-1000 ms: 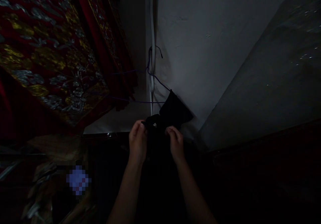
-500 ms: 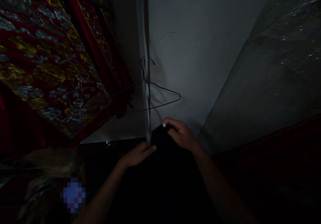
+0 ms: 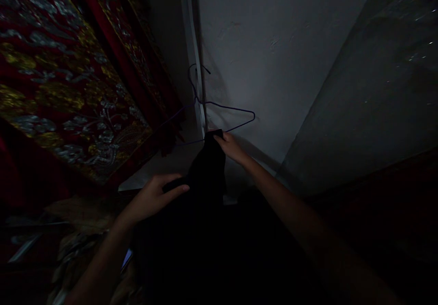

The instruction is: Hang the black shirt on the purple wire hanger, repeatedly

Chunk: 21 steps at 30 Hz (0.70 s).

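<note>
A thin wire hanger (image 3: 222,113) hangs on the pale wall beside a white vertical strip (image 3: 191,59). A black garment (image 3: 205,177) stretches from my lap up to the hanger's lower bar. My right hand (image 3: 230,146) is closed on the garment's top edge, right at that bar. Lower and to the left, my left hand (image 3: 153,198) grips the cloth with thumb on top. The room is very dark, so the garment's shape is hard to read.
A red cloth with gold and silver embroidery (image 3: 65,81) hangs at the left. A grey slanted surface (image 3: 369,90) fills the right. Crumpled fabrics (image 3: 78,245) lie at the lower left.
My right hand has risen with the black garment's edge up to the hanger bar. My left hand has shifted left and gripped the cloth lower down.
</note>
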### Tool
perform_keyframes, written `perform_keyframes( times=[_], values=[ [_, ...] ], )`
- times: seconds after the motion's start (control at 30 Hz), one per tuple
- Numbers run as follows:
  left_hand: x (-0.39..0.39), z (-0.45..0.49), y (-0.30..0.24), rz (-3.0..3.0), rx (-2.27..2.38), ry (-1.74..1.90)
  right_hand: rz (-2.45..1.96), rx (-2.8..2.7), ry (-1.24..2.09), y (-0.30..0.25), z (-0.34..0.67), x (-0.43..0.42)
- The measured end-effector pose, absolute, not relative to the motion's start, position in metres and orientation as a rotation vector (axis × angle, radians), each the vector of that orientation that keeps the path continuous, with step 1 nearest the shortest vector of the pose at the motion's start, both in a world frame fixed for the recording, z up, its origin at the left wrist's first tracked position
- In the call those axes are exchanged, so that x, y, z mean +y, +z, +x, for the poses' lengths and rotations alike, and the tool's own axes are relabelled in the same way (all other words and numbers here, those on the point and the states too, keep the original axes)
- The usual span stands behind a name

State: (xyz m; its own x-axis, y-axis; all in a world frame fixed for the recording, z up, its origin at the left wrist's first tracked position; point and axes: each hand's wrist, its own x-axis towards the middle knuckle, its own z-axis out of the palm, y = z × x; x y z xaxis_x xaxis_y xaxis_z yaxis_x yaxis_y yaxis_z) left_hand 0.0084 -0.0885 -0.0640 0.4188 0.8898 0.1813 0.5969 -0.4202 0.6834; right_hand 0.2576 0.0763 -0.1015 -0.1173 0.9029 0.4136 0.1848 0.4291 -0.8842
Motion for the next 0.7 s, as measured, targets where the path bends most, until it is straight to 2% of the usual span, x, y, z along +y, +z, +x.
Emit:
perform_keyframes(
  times=[0.23, 0.3, 0.5, 0.6, 0.7],
  values=[
    [-0.057, -0.053, -0.076, 2.132, 1.459, 0.338, -1.223, -1.736, 0.745, -0.078, 0.294, 0.059],
    [-0.046, -0.067, -0.078, 2.146, 1.528, 0.390, -1.231, -1.820, 0.689, -0.068, 0.306, 0.049],
    [-0.031, -0.060, -0.057, 2.459, 1.508, 0.943, -1.254, -1.901, 0.584, -0.052, 0.312, 0.033],
    [-0.034, -0.056, -0.049, 2.496, 1.456, 0.930, -1.236, -1.899, 0.474, -0.052, 0.309, 0.029],
    [-0.048, -0.063, -0.050, 2.514, 1.528, 0.765, -1.202, -1.897, 0.402, -0.054, 0.307, 0.026]
  ],
)
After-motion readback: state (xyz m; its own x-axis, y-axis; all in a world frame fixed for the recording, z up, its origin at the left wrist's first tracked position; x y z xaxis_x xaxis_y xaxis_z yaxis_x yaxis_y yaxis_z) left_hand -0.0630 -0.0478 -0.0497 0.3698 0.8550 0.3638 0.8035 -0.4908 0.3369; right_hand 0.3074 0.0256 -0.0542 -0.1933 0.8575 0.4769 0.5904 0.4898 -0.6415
